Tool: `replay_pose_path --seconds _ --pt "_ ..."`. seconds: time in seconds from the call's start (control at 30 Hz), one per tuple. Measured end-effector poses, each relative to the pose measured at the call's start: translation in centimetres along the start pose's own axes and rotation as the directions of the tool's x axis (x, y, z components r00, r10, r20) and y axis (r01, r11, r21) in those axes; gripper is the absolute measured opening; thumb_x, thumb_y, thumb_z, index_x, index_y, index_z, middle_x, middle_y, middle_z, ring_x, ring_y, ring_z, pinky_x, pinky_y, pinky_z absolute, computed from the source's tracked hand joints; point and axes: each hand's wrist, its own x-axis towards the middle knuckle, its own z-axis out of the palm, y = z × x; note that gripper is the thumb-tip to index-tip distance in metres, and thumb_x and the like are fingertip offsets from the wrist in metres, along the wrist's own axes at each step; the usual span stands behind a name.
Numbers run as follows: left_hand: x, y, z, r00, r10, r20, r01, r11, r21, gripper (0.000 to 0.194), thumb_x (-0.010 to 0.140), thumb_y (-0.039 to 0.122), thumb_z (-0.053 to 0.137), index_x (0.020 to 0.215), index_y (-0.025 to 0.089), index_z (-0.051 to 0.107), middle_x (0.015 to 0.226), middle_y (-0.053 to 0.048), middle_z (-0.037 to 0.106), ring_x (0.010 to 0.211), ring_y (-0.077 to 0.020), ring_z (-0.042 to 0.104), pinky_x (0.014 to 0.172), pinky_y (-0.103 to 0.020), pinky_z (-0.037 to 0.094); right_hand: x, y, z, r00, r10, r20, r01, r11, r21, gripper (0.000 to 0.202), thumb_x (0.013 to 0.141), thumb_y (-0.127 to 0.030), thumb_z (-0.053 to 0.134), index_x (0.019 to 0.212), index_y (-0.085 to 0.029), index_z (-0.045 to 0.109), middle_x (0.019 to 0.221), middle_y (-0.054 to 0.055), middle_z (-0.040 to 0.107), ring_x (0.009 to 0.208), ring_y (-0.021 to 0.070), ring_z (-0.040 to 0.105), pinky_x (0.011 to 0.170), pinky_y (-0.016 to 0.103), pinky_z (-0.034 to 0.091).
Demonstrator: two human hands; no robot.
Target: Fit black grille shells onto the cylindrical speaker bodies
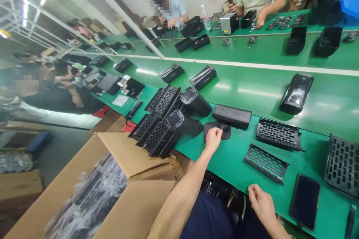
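My left hand (213,139) reaches over the green bench and pinches the edge of a piece of black cloth (209,129). Right behind the cloth lies a black speaker-like housing (232,115) with a slotted face. My right hand (262,203) rests by the bench's near edge, its fingers curled together and no object visible in them. A perforated black grille (266,162) lies just beyond it, with another grille (279,133) farther back. To its right is a black phone (305,201), lying flat.
Stacked black grilles (161,119) and upright housings (193,101) stand left of the cloth. An open cardboard box (112,145) holds plastic-wrapped parts below. A housing (297,93) sits on the green belt (252,78). Co-workers handle parts across and to the left.
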Motion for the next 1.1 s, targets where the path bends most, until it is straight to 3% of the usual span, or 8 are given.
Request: replay_pose_path --seconds 0.2,0.37,0.5,0.57,0.73,0.8,0.97,1.1 --pt "-6.7 1.1 -0.3 0.961 0.258 0.102 -0.233 0.95 -0.207 0.026 0.098 0.033 0.055 0.077 0.022 0.064 0.082 -0.004 0.068 0.086 -0.0198 0.061 0.084 -0.032 0.05 -0.4 -2.5 -1.9 0.999 0.04 0.03 -0.046 0.972 0.231 0.046 0.094 -0.063 0.044 0.08 -0.025 0.066 0.064 0.002 0.065 0.059 0.0207 0.062 0.061 0.03 0.047" --pt "-11.1 3.9 2.9 0.822 0.542 0.175 -0.45 0.806 -0.385 0.028 0.101 0.036 0.056 0.081 0.021 0.068 0.082 -0.005 0.07 0.084 -0.0201 0.06 0.085 -0.035 0.049 1.8 -5.7 -5.5 0.981 0.152 -0.119 -0.066 0.843 0.534 0.069 0.084 -0.076 0.055 0.119 -0.019 0.065 0.096 0.011 0.074 0.074 0.0225 0.068 0.054 0.028 0.049" --pt "-11.9 5.7 5.3 0.725 0.656 0.212 -0.557 0.739 -0.379 0.026 0.101 0.031 0.056 0.083 0.021 0.071 0.082 -0.006 0.071 0.083 -0.0202 0.06 0.086 -0.037 0.048 4.5 -6.1 -8.1 0.973 0.17 -0.158 -0.074 0.872 0.484 0.059 0.071 -0.076 0.066 0.083 -0.018 0.065 0.07 0.005 0.066 0.06 0.0187 0.059 0.053 0.028 0.044" --pt "-11.4 6.1 5.9 0.737 0.632 0.242 -0.537 0.763 -0.359 0.021 0.098 0.032 0.061 0.084 0.022 0.073 0.087 -0.005 0.072 0.087 -0.0204 0.062 0.089 -0.037 0.049 5.0 -5.4 -9.3 0.956 0.199 -0.215 -0.09 0.899 0.43 0.054 0.071 -0.074 0.066 0.076 -0.021 0.061 0.066 0.002 0.062 0.058 0.0176 0.055 0.056 0.029 0.044" --pt "-8.5 6.2 7.0 0.891 0.391 0.229 -0.334 0.908 -0.251 0.017 0.097 0.028 0.06 0.106 0.022 0.073 0.11 -0.01 0.071 0.108 -0.0275 0.059 0.1 -0.044 0.047 4.2 -3.4 -12.1 0.884 0.328 -0.333 -0.266 0.939 0.22 0.038 0.073 -0.062 0.061 0.075 -0.025 0.054 0.069 0.002 0.061 0.067 0.0229 0.059 0.069 0.034 0.046" --pt "-7.2 6.3 7.4 0.917 0.322 0.237 -0.269 0.935 -0.231 0.029 0.093 0.026 0.065 0.121 0.021 0.069 0.119 -0.013 0.066 0.114 -0.0313 0.056 0.103 -0.049 0.045 3.8 -3.0 -13.1 0.852 0.375 -0.365 -0.351 0.927 0.133 0.034 0.071 -0.056 0.064 0.078 -0.025 0.056 0.075 0.004 0.064 0.074 0.0266 0.062 0.074 0.037 0.047" --pt "-5.3 7.3 7.9 0.884 0.309 0.35 -0.214 0.935 -0.283 0.019 0.083 0.018 0.073 0.102 0.023 0.073 0.11 -0.009 0.066 0.111 -0.0296 0.055 0.102 -0.045 0.044 4.5 -3.5 -14.1 0.791 0.423 -0.442 -0.46 0.887 0.026 0.059 0.078 -0.053 0.063 0.124 -0.018 0.06 0.115 0.016 0.062 0.103 0.0344 0.063 0.088 0.045 0.048" --pt "-5.3 7.5 6.2 0.829 0.338 0.445 -0.154 0.904 -0.4 0.001 0.087 0.023 0.067 0.087 0.022 0.067 0.092 -0.004 0.066 0.094 -0.0228 0.058 0.089 -0.036 0.047 5.4 -4.5 -14.4 0.807 0.425 -0.41 -0.445 0.894 0.052 0.039 0.077 -0.045 0.065 0.107 -0.022 0.073 0.104 0.011 0.06 0.102 0.034 0.062 0.093 0.048 0.047"
